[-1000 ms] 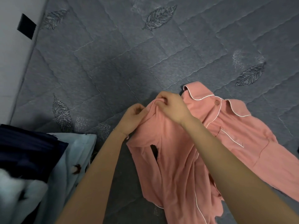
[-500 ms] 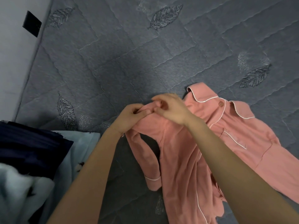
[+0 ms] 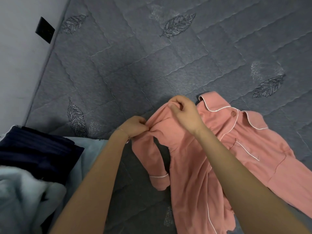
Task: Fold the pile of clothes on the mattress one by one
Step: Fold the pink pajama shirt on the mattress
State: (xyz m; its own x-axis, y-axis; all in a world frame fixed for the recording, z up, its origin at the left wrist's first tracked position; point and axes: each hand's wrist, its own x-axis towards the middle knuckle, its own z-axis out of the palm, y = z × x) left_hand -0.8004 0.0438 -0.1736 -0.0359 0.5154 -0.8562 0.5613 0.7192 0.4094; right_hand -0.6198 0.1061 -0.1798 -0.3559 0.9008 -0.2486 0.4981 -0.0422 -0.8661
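Much of the grey quilted mattress [image 3: 135, 56] lies open beyond the hands, its left edge against the wall [image 3: 16, 73]. The clothes pile [image 3: 33, 157] crowds the near left. Left hand [image 3: 135, 126] and right hand [image 3: 184, 112] each pinch the shoulder of the salmon pyjama shirt [image 3: 253, 149], which lies centre-right: white piping, collar spread, one cuffed sleeve drooping.
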